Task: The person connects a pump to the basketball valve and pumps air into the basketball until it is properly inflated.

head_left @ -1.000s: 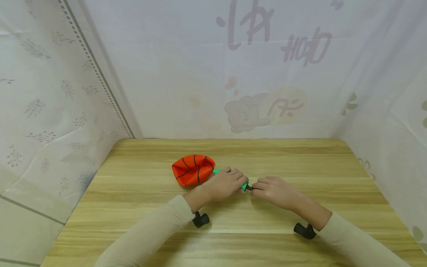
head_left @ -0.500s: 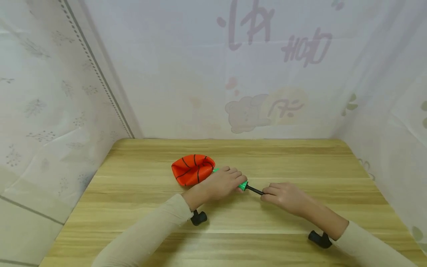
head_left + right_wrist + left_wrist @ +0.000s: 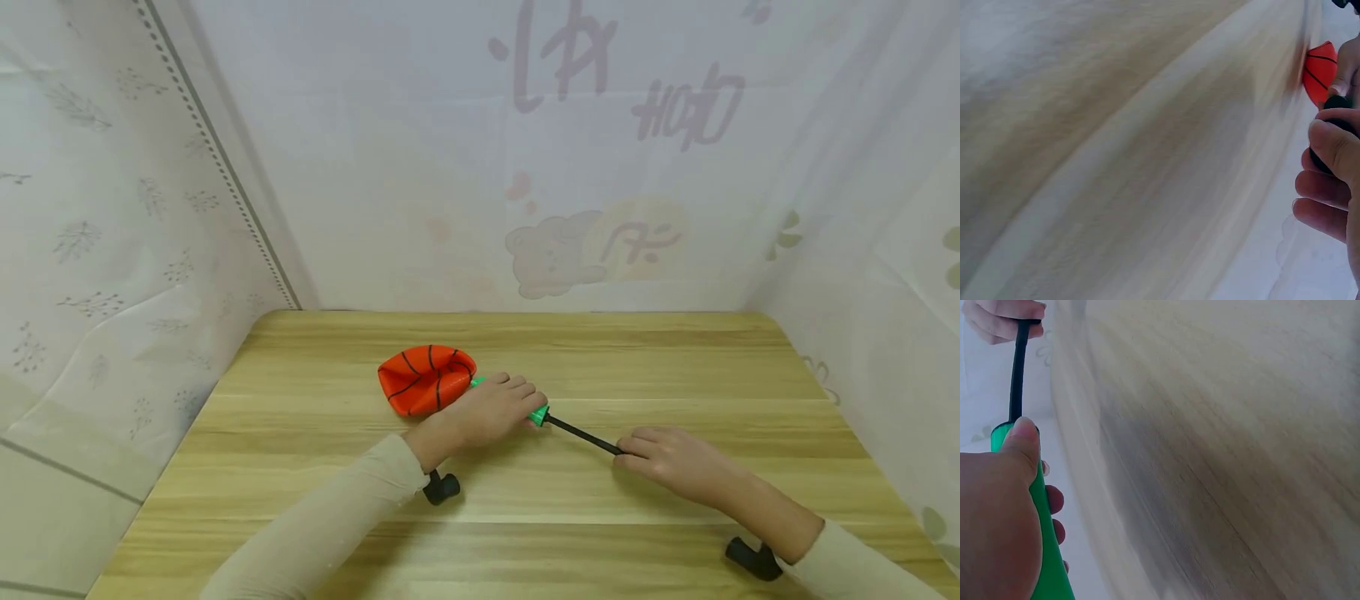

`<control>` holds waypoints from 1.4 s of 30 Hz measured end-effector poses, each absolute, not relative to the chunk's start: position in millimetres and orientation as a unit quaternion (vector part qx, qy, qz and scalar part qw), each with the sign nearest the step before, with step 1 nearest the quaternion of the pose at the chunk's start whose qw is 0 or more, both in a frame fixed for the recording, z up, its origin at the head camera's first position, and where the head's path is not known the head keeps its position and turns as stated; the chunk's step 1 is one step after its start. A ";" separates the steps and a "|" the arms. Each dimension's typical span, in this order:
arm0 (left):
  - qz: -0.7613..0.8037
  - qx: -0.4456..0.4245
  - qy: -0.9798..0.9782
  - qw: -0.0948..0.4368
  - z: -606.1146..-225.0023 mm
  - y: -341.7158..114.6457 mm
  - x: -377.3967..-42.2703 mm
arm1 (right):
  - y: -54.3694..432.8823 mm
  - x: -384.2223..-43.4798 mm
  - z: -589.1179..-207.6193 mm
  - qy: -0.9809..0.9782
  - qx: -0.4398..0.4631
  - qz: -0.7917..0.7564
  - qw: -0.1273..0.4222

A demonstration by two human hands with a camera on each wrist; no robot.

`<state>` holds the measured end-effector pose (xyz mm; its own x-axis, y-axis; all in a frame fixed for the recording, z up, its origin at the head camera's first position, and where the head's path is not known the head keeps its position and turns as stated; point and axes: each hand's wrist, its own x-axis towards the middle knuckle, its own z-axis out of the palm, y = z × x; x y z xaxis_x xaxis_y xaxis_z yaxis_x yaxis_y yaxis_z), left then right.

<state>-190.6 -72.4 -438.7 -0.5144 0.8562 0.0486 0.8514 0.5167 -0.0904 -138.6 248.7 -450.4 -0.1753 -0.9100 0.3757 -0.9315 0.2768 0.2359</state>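
Note:
A green hand pump point(image 3: 538, 414) lies slantwise between the two hands, close over the table. My left hand point(image 3: 491, 412) grips its barrel point(image 3: 1052, 575), thumb along the top near the rod end. The black pump rod point(image 3: 581, 435) is drawn well out of the barrel. At the rod's far end, my right hand point(image 3: 667, 458) pinches the black handle point(image 3: 1321, 161) between thumb and fingers. Against the barrel's other end sits a caved-in orange-red basketball point(image 3: 423, 379) with black lines. The join between pump and ball is partly hidden by the left hand.
The wood-grain table point(image 3: 600, 354) carries ball and pump. A patterned white curtain point(image 3: 405, 167) stands behind and on both sides. A black wrist mount point(image 3: 441, 487) hangs under the left wrist, and another black mount point(image 3: 753, 558) under the right.
My right hand has moved right and toward the front edge, drawing the rod far out of the barrel. The left hand, still gripping the barrel, and the basketball have shifted slightly left.

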 end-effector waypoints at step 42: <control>0.057 -0.491 -0.866 0.080 -434.2 -65.2 -188.6 | 221.7 -163.8 -449.7 -0.725 0.634 0.045 0.267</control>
